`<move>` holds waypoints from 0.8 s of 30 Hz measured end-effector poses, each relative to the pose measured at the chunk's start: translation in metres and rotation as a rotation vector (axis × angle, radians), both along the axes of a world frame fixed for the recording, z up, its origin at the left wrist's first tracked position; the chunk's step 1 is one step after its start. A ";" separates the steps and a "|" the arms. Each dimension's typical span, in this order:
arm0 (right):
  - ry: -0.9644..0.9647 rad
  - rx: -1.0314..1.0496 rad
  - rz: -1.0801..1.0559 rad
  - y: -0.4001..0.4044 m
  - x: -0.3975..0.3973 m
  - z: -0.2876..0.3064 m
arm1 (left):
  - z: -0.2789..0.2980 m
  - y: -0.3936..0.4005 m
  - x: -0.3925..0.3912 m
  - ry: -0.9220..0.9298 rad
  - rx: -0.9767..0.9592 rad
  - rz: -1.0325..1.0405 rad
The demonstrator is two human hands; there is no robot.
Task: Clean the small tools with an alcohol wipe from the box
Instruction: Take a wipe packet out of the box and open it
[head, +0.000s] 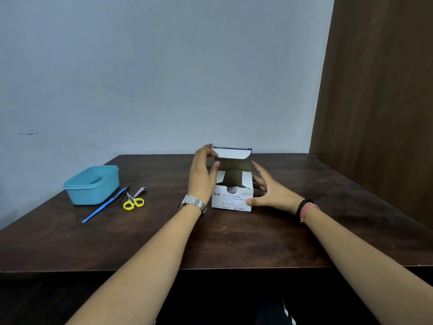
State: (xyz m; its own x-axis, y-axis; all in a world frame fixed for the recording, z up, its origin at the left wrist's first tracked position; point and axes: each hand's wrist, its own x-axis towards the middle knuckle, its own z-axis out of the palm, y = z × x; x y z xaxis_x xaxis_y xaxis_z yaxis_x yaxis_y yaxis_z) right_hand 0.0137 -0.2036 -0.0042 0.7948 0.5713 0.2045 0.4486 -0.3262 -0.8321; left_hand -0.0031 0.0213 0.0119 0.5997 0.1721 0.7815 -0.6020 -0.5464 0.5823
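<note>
White cardboard, thin and light, makes up the box of alcohol swabs, which stands upright near the middle of the table, its printed front toward the near edge and its lid flap raised toward the far edge. The left hand pinches the left corner of that flap between thumb and fingers, holding it up. The right hand is spread open with fingers straight, thumb at the box's front right corner; whether the fingers touch the right wall or hover just beside it cannot be told. Such a box would likely slide or crush under a firm squeeze, so steadying it by its side walls seems wise, and a swab is best drawn through the opening at the top. Toward the left edge lie the small tools: yellow-handled scissors, blades pointing toward the far edge; a nail clipper just beside them, long axis angled from the near left toward the far right; and a slim blue-handled tool, running diagonally from the near left up to a blue plastic tub. All are stiff and probably slippery when wet, so the handles are the likely places to grip.
</note>
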 end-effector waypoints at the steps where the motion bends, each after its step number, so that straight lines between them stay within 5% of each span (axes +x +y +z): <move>1: -0.011 0.007 0.025 0.001 0.001 -0.001 | -0.001 0.002 0.001 0.065 -0.002 -0.028; 5: -0.215 0.030 -0.102 0.004 0.002 0.002 | -0.003 0.001 -0.001 0.485 -0.100 -0.264; 11: -0.800 -0.214 -0.147 0.008 -0.009 0.013 | -0.002 -0.003 -0.008 0.694 -0.168 -0.399; 24: -0.736 0.028 -0.359 -0.007 0.001 0.013 | 0.014 -0.016 -0.025 0.716 -0.351 -0.368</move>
